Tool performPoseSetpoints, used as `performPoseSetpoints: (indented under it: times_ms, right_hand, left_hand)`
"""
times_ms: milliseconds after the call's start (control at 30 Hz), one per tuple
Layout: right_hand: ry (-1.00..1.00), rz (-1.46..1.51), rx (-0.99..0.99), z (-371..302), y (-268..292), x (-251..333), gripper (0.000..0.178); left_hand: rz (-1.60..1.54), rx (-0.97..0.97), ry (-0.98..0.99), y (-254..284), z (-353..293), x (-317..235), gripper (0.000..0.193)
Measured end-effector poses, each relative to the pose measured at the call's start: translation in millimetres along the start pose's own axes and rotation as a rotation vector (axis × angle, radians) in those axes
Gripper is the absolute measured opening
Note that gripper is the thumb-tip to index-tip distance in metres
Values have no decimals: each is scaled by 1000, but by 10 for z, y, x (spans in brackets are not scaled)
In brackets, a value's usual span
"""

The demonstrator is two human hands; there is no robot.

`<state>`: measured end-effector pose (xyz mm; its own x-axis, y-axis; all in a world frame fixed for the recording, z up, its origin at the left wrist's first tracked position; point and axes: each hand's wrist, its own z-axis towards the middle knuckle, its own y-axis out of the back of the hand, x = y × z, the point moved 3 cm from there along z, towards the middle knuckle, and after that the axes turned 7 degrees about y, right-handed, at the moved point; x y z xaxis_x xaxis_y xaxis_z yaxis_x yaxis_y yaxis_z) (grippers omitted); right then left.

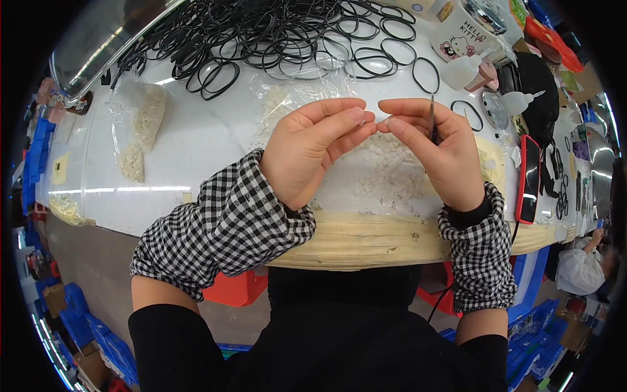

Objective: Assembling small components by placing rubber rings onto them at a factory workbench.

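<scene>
Small white piece [385,121] between fingers [356,116]

White worktable [196,140] with taped edge, blue crates [98,333] on the floor below

The person wears a black top with long black sleeves. Over each forearm sits a loose sleeve cover with small black and white checks. The covers are gathered tight at both ends, so the cloth puffs out in between. At the wrist a bit of black cuff peeks out. The left hand [313,147] and the right hand [437,147] are bare, with no gloves and no rings. The nails are short.
</scene>
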<state>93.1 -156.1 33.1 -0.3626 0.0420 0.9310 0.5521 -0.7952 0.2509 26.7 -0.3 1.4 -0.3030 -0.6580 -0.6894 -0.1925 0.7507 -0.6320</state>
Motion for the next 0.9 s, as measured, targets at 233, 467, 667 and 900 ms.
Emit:
performPoseSetpoints:
  times_ms: [233, 467, 667, 900]
  right_hand:
    - [0, -169, -19, -8, -5, 79, 21]
    - [141, -402, -39, -49, -84, 237, 25]
    - [268, -442, -21, -59, -94, 235, 35]
    - [341, -338, -84, -55, -126, 206, 32]
  left_hand:
    - [91, 70, 67, 12, 0, 54, 22]
    - [193, 80, 91, 3, 8, 49, 21]
    - [162, 130, 129, -16, 4, 49, 21]
    - [99, 165, 130, -44, -1, 37, 21]
